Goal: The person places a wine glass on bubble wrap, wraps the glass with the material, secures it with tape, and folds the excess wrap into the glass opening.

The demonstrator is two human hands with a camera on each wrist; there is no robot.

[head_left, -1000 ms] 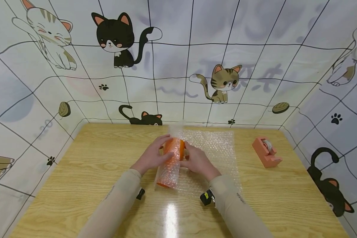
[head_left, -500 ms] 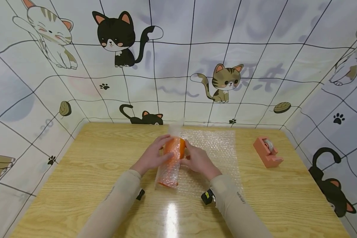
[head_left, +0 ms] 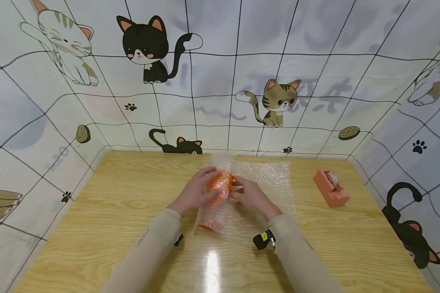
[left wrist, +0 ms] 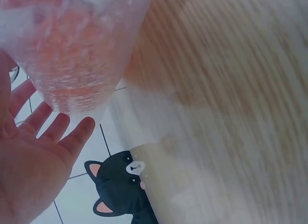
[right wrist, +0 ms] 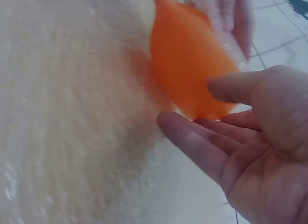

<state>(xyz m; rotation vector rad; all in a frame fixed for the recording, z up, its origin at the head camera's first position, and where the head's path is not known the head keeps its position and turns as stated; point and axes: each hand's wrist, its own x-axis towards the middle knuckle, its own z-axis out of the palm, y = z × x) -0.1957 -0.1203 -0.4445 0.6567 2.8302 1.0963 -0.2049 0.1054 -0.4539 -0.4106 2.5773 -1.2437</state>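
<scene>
A smooth orange object, roughly cylindrical point(right wrist: 185, 55), lies mostly under bubble wrap point(head_left: 265, 175) on the table; its exact kind cannot be told. The wrap covers its left and top sides, and a strip of bare orange shows along the right. My left hand point(head_left: 196, 193) holds the wrapped side, thumb toward me and fingers over the far part; in the left wrist view its fingers point(left wrist: 72, 137) curve along the wrap. At the right side, my right hand point(head_left: 254, 197) grips the bare orange edge, thumb on top and fingers beneath. The rest of the sheet spreads flat to the right.
A pink tape dispenser point(head_left: 331, 189) with a roll of clear tape stands on the right of the wooden table point(head_left: 132, 175). Cat-patterned cloth walls point(head_left: 212, 81) rise behind and at both sides.
Both hands and the orange object have shifted slightly right, with the object rolling that way. Less bare orange shows at its right side. The tape dispenser stays put.
</scene>
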